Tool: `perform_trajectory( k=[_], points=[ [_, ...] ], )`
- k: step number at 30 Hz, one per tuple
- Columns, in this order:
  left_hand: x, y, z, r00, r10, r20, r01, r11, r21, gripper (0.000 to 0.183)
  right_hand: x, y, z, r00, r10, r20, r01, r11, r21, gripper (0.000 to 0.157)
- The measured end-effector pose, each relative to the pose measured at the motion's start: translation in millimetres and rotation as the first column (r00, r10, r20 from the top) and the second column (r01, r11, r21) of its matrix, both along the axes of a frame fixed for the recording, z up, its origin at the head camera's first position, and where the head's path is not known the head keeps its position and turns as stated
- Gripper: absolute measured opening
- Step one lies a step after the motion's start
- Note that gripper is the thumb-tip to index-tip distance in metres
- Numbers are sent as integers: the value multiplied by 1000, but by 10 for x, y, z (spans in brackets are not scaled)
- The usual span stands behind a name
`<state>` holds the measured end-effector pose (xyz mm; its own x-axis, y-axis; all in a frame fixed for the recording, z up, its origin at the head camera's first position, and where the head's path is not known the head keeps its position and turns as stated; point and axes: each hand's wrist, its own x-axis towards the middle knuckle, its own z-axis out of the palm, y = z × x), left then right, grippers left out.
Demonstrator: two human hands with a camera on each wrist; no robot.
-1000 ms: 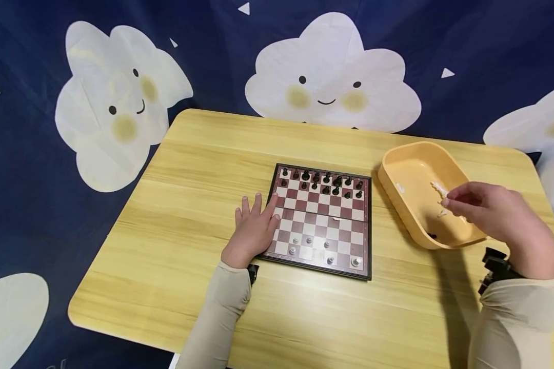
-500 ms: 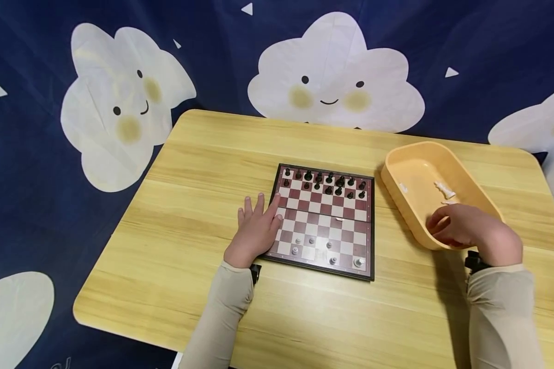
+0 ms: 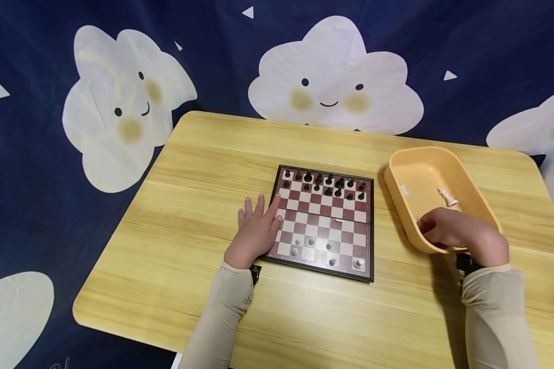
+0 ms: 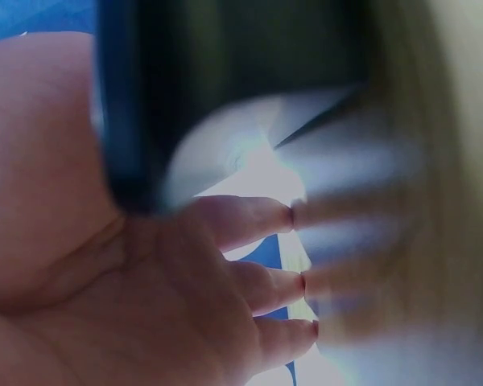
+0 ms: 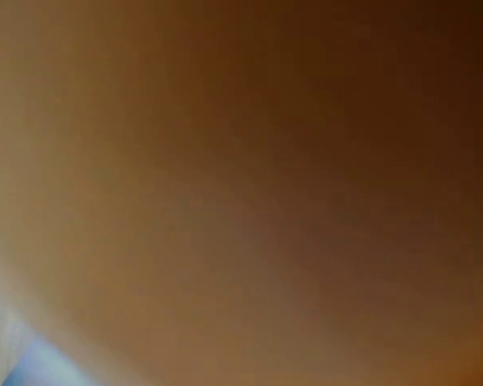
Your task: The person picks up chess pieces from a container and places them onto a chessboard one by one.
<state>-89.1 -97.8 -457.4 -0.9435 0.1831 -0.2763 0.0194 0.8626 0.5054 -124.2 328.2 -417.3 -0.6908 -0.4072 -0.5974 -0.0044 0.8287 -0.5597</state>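
My left hand [image 3: 255, 233] lies with spread fingers over the left edge of a chessboard [image 3: 300, 218]; the left wrist view shows its palm and straight fingers. Black chess pieces [image 3: 329, 190] fill two rows on the board's far side. Several white chess pieces [image 3: 329, 246] stand near the front edge. Inside an orange tray [image 3: 399, 215] on the right, my right hand [image 3: 459, 229] reaches down by the near left corner. Its fingertips are hidden, so what they touch does not show. A white chess piece [image 3: 448, 197] lies in the tray beyond the hand.
A small white piece [image 3: 404, 189] lies by the tray's left wall. Both board and tray rest on a light wooden table [image 3: 166, 246]. Behind it hangs a dark blue cloth [image 3: 221, 61] with clouds. The right wrist view is a brown blur.
My right hand has gone from above the tray's right side down into its near left part. The tray sits slightly further right and turned a little. My left hand keeps its place.
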Motion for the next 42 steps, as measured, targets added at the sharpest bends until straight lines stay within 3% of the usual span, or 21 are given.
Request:
perform_trajectory(
  k=[5, 11, 17, 19, 23, 27, 31, 36, 42],
  points=[
    [3, -4, -11, 1000, 4, 2, -4, 1000, 4, 56, -1, -5, -52, 1000, 9, -24, -13, 983, -181, 8],
    [-3, -11, -18, 1000, 7, 0, -7, 1000, 5, 57, 37, 74, -41, 973, -64, -221, -17, 938, -346, 12],
    [0, -19, -23, 1000, 11, 1, -11, 1000, 11, 57, 45, 96, 0, 964, -147, -221, 20, 870, -493, 20],
    [-2, -17, -24, 1000, 10, 2, -10, 1000, 11, 57, 40, 93, 10, 962, -160, -221, 26, 860, -509, 19],
    [-8, -10, -21, 1000, 10, 4, -10, 1000, 11, 57, 42, 85, 26, 947, -170, -273, 18, 875, -483, 20],
    [-11, -4, -14, 1000, 7, 3, -7, 1000, 8, 57, 55, 57, 57, 916, -159, -368, -15, 904, -427, 20],
    [-7, -7, -7, 1000, 6, -1, -6, 1000, 2, 57, 57, 0, 99, 885, -185, -428, -6, 913, -407, 19],
    [-13, -6, -17, 1000, 5, 2, -5, 1000, 1, 57, 57, -47, 131, 877, -248, -411, 39, 891, -453, 19],
    [-10, -13, -24, 1000, 1, -8, -1, 1000, -1, 57, 54, -63, 148, 901, -290, -323, 78, 840, -538, 18]
  ],
)
